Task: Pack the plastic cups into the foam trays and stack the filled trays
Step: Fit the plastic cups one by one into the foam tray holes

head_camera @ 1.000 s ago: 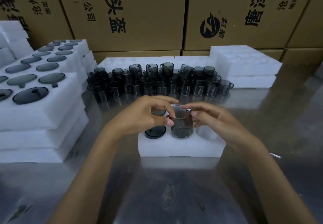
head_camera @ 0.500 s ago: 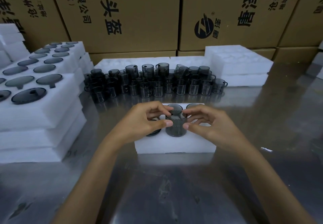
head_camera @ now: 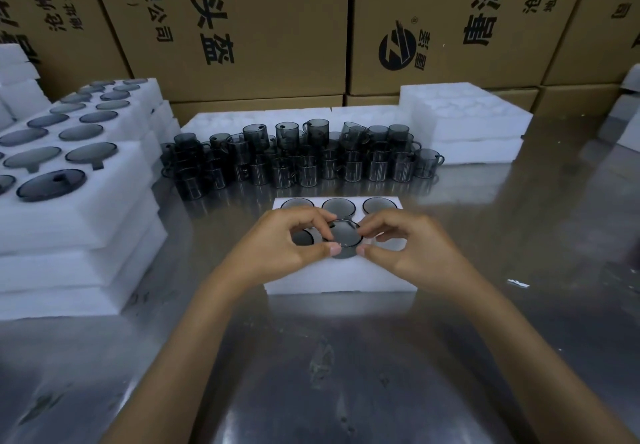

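On the reflective steel table (head_camera: 346, 357) a white six-pocket foam tray (head_camera: 341, 275) is set. A smoky round plastic cup (head_camera: 343, 241), axis upright, is pinched over the middle front pocket between the left hand (head_camera: 284, 241) and right hand (head_camera: 412, 246), equally near. The front right pocket is hidden.

The left hand (head_camera: 277, 243) and right hand (head_camera: 408, 246) are covering the near pockets of the foam tray (head_camera: 339, 275), and the grip on the dark cup (head_camera: 343, 241) is hiding its sides. At nine o'clock, the filled tray stack (head_camera: 69, 236) is running off the edge. At twelve o'clock, the loose cups (head_camera: 301, 159) are overlapping too densely to count, while the cardboard boxes (head_camera: 242, 28) are being cropped, their print partly cut.
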A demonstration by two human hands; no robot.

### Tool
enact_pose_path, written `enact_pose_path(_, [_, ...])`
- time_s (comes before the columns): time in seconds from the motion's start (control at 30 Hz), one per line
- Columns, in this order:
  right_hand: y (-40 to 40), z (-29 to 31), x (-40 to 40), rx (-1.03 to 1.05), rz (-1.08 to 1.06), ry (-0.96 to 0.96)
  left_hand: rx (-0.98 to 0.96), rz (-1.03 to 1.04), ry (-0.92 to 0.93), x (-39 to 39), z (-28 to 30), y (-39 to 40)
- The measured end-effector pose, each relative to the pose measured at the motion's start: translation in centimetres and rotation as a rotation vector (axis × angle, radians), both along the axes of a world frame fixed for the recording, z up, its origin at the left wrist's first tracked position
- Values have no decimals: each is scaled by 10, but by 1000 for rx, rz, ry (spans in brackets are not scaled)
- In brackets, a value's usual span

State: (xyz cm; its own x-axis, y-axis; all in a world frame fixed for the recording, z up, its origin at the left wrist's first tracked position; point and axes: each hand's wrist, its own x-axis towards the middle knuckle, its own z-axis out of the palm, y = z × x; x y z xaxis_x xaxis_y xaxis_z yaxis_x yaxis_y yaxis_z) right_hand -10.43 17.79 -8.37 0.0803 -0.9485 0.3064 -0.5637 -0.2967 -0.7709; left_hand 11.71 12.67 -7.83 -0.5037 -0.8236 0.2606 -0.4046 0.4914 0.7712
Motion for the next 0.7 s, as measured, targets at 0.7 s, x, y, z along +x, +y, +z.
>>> enact_pose_path(0.7, [-51,-8,-18,27,-90,-187,-22,344,-56,4,3,-53])
